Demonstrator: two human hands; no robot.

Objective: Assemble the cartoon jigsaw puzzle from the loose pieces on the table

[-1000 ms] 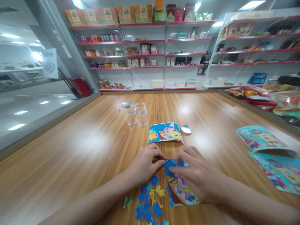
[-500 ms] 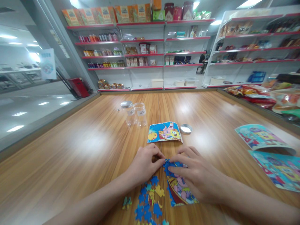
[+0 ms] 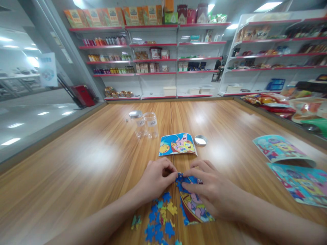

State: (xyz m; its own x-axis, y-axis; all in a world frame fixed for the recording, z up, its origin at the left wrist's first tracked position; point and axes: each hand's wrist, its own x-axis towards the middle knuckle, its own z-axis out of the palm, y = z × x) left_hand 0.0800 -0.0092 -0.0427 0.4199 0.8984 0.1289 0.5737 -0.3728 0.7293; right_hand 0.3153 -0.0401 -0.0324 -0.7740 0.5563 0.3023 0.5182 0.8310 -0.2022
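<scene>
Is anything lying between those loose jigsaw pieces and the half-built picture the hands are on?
Nothing visible. The loose pieces lie just left of the part-built puzzle, with only bare table between. The left hand and right hand both touch its top edge.

I record no legible text. The white labels on the two clear jars (image 3: pixel 150 124), the blue-and-white sign (image 3: pixel 48 69), the top-shelf boxes (image 3: pixel 107 17) and the jigsaw puzzle (image 3: pixel 192 207) are too blurred to read.

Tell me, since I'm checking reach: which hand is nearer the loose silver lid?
Right. The right hand rests on the puzzle directly nearside of the lid; the left hand sits farther left.
</scene>
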